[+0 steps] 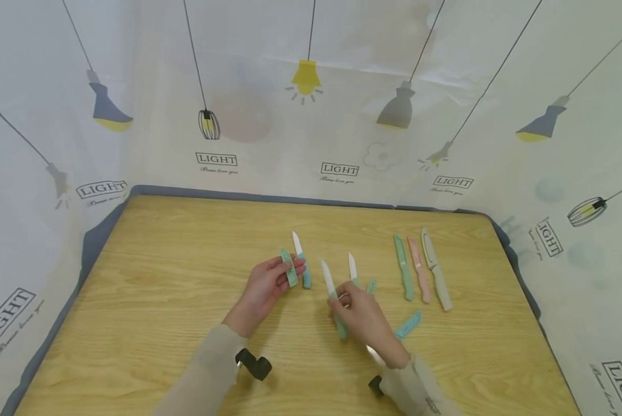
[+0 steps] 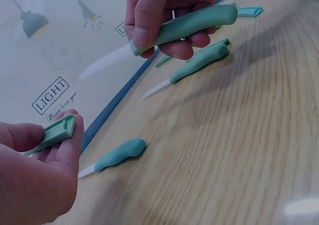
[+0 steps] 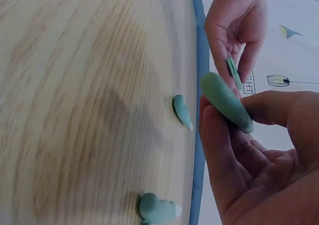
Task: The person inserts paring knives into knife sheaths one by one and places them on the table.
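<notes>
In the head view, a green-handled paring knife (image 1: 340, 329) is pinched in the right hand (image 1: 365, 318); at its ten o'clock, the left hand (image 1: 266, 283) pinches a green blade sheath (image 1: 292, 276). Another green-handled knife (image 1: 352, 266) lies toward one o'clock, a pink knife (image 1: 421, 278) past two.

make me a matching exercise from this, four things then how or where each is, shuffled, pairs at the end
1. left hand
2. right hand
3. pink knife
4. blue-handled knife

a. lies between a green knife and a beige knife
b. lies with its white blade bare
c. holds a green-handled knife
d. holds a green sheath

Pairs: 1-d, 2-c, 3-a, 4-b
</notes>
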Available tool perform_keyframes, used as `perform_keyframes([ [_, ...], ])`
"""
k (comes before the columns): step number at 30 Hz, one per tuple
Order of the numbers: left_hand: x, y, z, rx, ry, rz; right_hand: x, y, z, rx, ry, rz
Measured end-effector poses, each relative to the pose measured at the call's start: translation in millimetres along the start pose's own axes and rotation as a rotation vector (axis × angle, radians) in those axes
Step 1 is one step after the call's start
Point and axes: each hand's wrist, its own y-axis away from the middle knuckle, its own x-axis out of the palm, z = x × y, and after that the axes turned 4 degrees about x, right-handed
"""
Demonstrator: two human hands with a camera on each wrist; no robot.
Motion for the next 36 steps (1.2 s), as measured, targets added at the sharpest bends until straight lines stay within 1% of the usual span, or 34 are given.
perform_keyframes([
  [3, 2.0, -0.6, -0.5, 0.006, 0.018, 0.0, 0, 2, 2, -0.008, -0.045, 0.034],
  [8, 3.7, -1.4, -0.5, 0.014, 0.032, 0.008, 0, 3, 5, -0.034, -0.081, 0.059],
  [13, 5.6, -0.7, -1.4, 0.01, 0.038, 0.003, 0, 2, 8, -0.007, -0.16, 0.089],
  [16, 7.4, -0.2, -2.2, 0.009, 0.045, -0.007, 1, 2, 11, 0.015, -0.18, 0.108],
  [26, 13.1, -0.5, -4.1, 0.021, 0.052, -0.018, 7, 4, 15, 0.027, -0.184, 0.133],
  [36, 15.9, -4.7, -2.1, 0.027, 0.063, -0.027, 9, 3, 16, 0.026, -0.161, 0.147],
])
